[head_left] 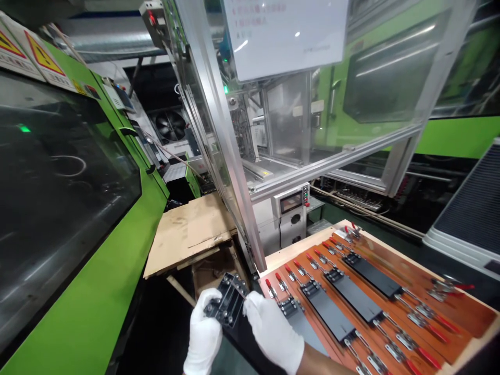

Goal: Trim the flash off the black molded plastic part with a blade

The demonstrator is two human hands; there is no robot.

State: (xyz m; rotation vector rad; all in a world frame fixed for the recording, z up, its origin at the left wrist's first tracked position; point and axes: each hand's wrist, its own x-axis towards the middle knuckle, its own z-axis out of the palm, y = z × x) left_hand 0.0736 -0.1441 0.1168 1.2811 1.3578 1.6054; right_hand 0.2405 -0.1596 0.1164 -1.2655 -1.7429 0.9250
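Observation:
Both my hands wear white gloves and hold one long black plastic part (228, 302) at the bottom centre. My left hand (203, 333) grips its left edge with fingers curled. On the right edge, my right hand (273, 333) is closed over the part. Just to the right lies a brown fixture board (461, 307) with red-handled toggle clamps (273, 289). Three flat black parts (353, 297) lie clamped in rows on it.
A green machine (78, 312) with a dark window runs along the left. An aluminium-framed clear enclosure (234, 172) stands ahead, with a small control box (291, 208) below. Cardboard sheets (187, 232) lie between them. A dark grid panel (472, 208) is at the right.

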